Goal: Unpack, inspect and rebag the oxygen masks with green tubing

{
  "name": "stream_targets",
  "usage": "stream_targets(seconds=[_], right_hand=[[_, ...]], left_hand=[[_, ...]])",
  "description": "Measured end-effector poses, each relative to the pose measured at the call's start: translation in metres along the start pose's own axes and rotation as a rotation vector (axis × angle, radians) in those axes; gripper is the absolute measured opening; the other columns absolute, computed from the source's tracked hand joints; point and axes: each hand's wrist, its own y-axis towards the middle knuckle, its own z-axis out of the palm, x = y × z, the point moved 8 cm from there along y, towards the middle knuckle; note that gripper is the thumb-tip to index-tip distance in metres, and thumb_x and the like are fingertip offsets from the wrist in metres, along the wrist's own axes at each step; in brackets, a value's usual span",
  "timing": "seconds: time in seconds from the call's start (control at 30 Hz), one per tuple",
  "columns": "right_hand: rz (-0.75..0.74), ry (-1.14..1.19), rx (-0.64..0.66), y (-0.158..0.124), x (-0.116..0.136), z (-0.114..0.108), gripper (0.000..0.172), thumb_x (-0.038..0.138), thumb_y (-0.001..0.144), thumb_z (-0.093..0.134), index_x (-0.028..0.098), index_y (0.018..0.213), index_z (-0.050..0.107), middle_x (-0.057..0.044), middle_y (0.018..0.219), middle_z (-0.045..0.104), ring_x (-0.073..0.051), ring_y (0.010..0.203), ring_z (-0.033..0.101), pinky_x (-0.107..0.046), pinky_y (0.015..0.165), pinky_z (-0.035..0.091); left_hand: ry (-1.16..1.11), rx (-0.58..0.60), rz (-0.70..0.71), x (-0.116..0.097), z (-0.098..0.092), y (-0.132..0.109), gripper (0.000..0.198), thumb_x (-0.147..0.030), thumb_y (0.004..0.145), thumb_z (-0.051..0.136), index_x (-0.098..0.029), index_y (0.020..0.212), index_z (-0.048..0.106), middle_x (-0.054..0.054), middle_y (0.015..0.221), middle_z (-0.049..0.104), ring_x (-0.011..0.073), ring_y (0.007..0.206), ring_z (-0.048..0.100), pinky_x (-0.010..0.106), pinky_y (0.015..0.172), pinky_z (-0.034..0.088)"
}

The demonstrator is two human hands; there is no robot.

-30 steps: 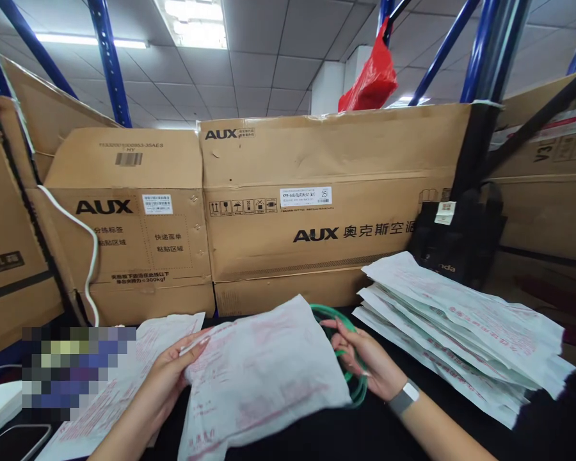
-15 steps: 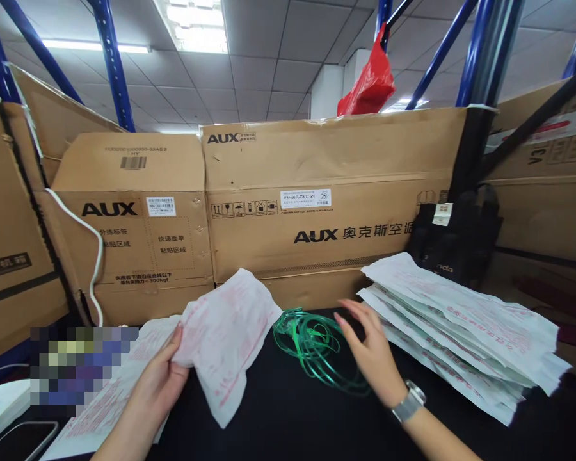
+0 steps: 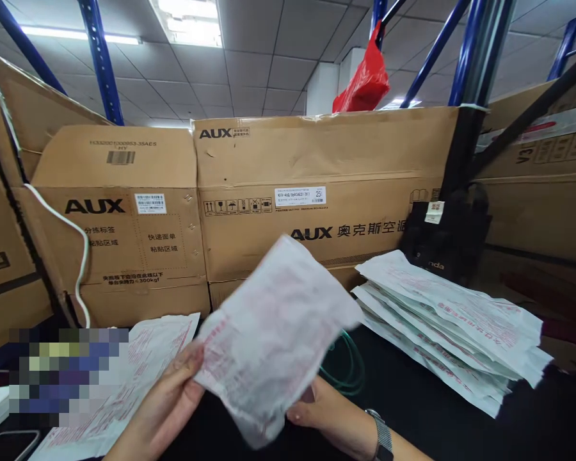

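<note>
A white paper pouch with faint red print [image 3: 278,333] is held up and tilted in front of me. My left hand [image 3: 180,378] is closed on its left edge, thumb in front. At the lower right edge of the pouch, my right hand [image 3: 319,406] is closed with its thumb against the paper; its other fingers are largely hidden behind the pouch. Coiled green clear tubing [image 3: 348,368] lies on the black surface behind the pouch, mostly covered by it.
A stack of white printed pouches [image 3: 451,320] lies at the right, beside a black bag [image 3: 446,237]. Another printed pouch [image 3: 144,358] is flat at the left, near a blurred patch and a phone [image 3: 9,445]. AUX cartons [image 3: 249,250] form a wall behind.
The pouch has been raised and moved right, now spread before the tubing. My right hand has come from beside the tubing to the pouch's lower edge. The view has shifted slightly.
</note>
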Motion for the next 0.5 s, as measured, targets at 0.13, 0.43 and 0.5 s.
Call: stream_targets(seconds=[0.13, 0.43, 0.5], right_hand=[[-0.078, 0.088, -0.272, -0.002, 0.007, -0.026, 0.052, 0.041, 0.073, 0.060, 0.017, 0.118, 0.049, -0.012, 0.117, 0.055, -0.025, 0.106, 0.052, -0.042, 0.094, 0.036], [-0.062, -0.148, -0.316, 0.001, 0.009, -0.038, 0.050, 0.044, 0.069, 0.063, 0.013, 0.108, 0.057, -0.012, 0.110, 0.061, -0.027, 0.106, 0.052, -0.042, 0.093, 0.038], [-0.012, -0.171, -0.202, 0.003, 0.000, -0.026, 0.051, 0.039, 0.064, 0.069, 0.014, 0.107, 0.057, -0.010, 0.107, 0.062, -0.026, 0.106, 0.052, -0.040, 0.091, 0.040]], left_hand=[[0.361, 0.164, -0.144, 0.030, 0.010, 0.000, 0.025, -0.021, 0.068, 0.066, -0.013, 0.092, 0.067, 0.008, 0.087, 0.070, 0.0191, 0.077, 0.064, 0.027, 0.072, 0.050], [0.724, 0.208, -0.104, 0.033, 0.016, 0.000, 0.042, -0.048, 0.060, 0.066, -0.012, 0.083, 0.065, 0.004, 0.067, 0.067, 0.0174, 0.063, 0.060, 0.025, 0.059, 0.043], [0.738, 0.144, -0.027, 0.029, 0.007, 0.006, 0.041, -0.051, 0.062, 0.063, -0.013, 0.077, 0.063, 0.002, 0.062, 0.064, 0.0166, 0.059, 0.057, 0.024, 0.055, 0.042]])
